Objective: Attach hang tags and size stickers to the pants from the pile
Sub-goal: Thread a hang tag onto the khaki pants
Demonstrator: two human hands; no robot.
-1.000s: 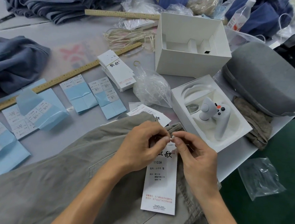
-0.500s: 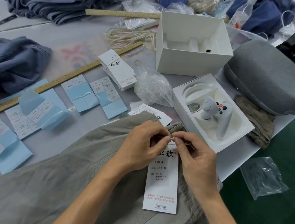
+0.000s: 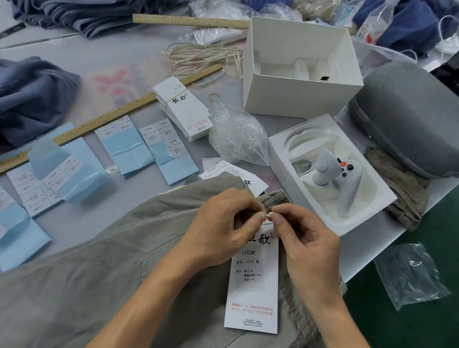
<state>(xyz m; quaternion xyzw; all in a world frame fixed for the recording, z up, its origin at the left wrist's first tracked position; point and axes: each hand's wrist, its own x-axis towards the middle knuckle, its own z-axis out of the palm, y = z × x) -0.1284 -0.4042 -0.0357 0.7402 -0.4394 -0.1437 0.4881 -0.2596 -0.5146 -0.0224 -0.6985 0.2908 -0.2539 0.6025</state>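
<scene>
On the far left, your blue-backed size sticker sheets lie fanned out below the wooden ruler, untouched; the stack of spare hang tags sits just right of them. Almost nothing has shifted over the last second: the hang tag lies in the same spot on the khaki pants, and both hands stay locked at its top edge, so you're likely still closing the fastener, tag not yet secured. Left hand: fingers curled, thumb and forefinger pinched tight on something tiny and whitish at the tag's top, probably one end of a plastic tag loop. Right hand: same tight pinch, fingertips meeting the left's, holding what looks like the other end. Can't tell if the loop has clicked shut, too small. Pants sit under both hands at the table's near edge. Farther right, the white controller rests in its tray, irrelevant.
</scene>
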